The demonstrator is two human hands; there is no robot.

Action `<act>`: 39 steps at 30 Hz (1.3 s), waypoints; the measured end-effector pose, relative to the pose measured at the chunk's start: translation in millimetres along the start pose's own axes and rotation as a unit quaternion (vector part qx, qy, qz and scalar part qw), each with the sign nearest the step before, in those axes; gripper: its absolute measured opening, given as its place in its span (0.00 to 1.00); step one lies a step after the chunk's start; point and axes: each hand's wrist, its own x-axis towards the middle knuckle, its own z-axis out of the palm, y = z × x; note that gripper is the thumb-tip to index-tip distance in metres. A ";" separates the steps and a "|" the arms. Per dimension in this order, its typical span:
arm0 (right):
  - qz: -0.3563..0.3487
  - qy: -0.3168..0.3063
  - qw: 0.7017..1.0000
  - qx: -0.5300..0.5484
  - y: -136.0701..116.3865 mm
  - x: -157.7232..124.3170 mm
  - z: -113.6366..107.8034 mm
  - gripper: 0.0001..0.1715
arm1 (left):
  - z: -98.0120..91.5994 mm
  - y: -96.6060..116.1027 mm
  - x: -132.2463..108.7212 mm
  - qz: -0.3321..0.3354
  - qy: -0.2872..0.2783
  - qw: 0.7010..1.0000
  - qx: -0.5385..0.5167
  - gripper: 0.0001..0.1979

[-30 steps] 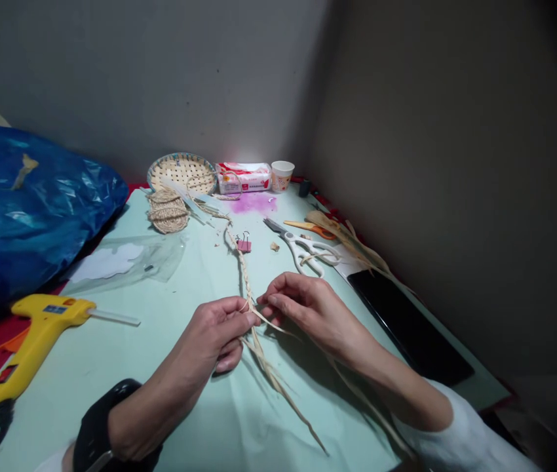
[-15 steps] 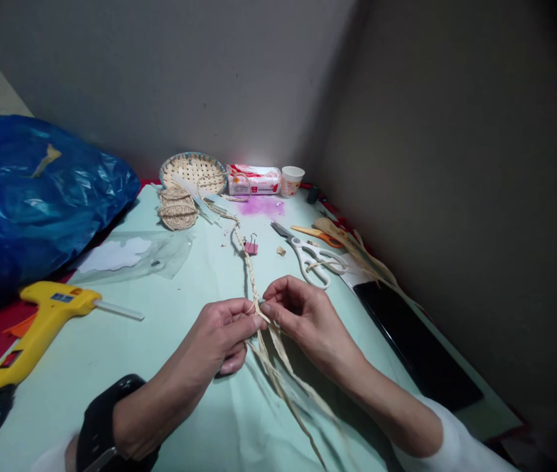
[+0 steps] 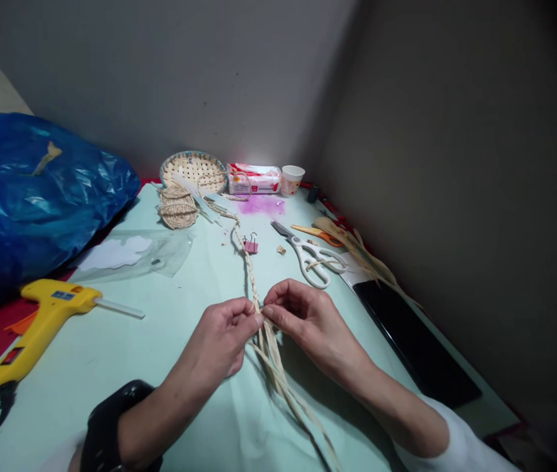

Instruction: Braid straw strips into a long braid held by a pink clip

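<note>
A thin pale braid of plant fibre (image 3: 249, 272) runs from the back of the table toward me. At its near end my left hand (image 3: 227, 331) pinches it between thumb and forefinger. Pressed close on the other side, my right hand (image 3: 303, 314) pinches the strands at the same spot, its other fingers curled. Loose fibre strands (image 3: 278, 377) hang below both hands toward the table's near edge. A pink binder clip (image 3: 251, 246) lies beside the braid. Farther back, a flat coiled piece of braid (image 3: 177, 208) leans against a woven basket (image 3: 194, 169).
White-handled scissors (image 3: 308, 255), orange-handled scissors (image 3: 327, 236), dry fibre strips (image 3: 357, 249) and a black tablet-like slab (image 3: 416, 341) lie at right. A yellow glue gun (image 3: 42, 321) and blue plastic bag (image 3: 37, 203) stand left. A tissue pack (image 3: 253, 179) and paper cup (image 3: 291, 179) are behind.
The loose strands below my hands have swung closer together into a narrower bundle. Both hands stay at almost the same place on the braid.
</note>
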 end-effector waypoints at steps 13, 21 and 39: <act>0.051 -0.014 0.997 0.056 -4.1 -0.4 1.1 0.03 | 1.6 -2.1 -1.1 -0.030 0.015 0.999 -0.042 0.13; -0.019 0.045 0.995 -0.087 -4.6 -8.1 6.2 0.07 | 2.9 5.0 -5.5 -0.069 0.000 0.997 0.017 0.09; -0.044 0.038 0.980 -0.189 -5.9 -17.7 3.2 0.08 | 0.6 0.3 -3.3 -0.050 0.028 0.998 0.012 0.13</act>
